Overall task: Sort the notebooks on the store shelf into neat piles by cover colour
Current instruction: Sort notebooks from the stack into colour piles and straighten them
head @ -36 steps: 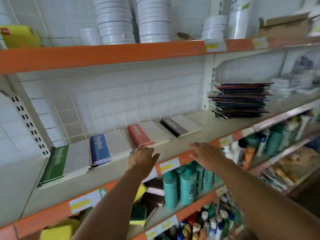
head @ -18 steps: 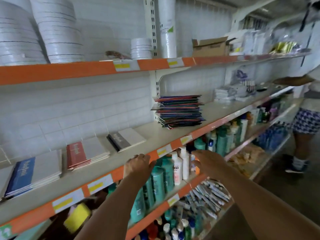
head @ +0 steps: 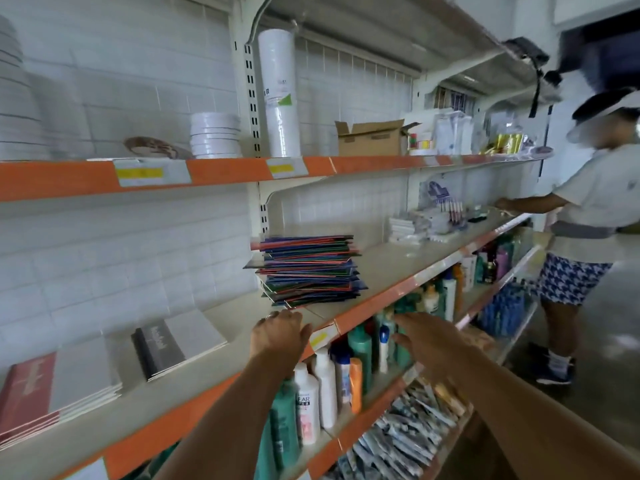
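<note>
Both hands empty; the left grip (head: 277, 336) curls loosely on the shelf edge (head: 374, 308), the right grip (head: 424, 339) spreads below it, the mixed stack of notebooks (head: 308, 270) just beyond; ragged and overhanging, a one-sided grab could fan it onto the floor.

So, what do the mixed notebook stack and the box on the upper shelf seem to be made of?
Mixed notebook stack: probably paper with thin glossy card covers; the thin edges splay unevenly. Box: brown corrugated cardboard, matte, with open flaps.
</note>
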The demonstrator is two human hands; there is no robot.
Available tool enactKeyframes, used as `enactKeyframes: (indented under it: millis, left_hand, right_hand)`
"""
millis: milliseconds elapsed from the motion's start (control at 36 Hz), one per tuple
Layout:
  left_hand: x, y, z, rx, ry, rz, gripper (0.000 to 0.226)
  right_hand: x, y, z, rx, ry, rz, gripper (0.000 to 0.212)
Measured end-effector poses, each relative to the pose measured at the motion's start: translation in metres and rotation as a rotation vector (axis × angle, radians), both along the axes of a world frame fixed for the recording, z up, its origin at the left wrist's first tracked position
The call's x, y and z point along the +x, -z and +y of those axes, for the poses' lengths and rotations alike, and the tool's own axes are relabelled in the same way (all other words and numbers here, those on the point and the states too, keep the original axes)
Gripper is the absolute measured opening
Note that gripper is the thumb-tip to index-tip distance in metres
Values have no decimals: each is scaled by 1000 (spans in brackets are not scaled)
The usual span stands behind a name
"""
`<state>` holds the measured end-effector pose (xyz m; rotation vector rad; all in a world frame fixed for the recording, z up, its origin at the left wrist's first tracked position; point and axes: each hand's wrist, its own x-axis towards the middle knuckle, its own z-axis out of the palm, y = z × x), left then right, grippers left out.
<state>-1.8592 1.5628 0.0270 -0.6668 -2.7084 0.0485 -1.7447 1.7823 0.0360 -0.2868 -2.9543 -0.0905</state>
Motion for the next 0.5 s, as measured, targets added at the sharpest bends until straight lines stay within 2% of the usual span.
enactKeyframes:
  millis: [389, 500]
  left_hand:
    - [-85, -49, 75, 105, 21, 68, 45]
    - [-103, -61, 98, 117, 36, 149, 48]
  right_hand:
    - [-108, -33, 79, 55, -51, 58, 41]
    - [-133, -37, 97, 29, -90, 69, 45]
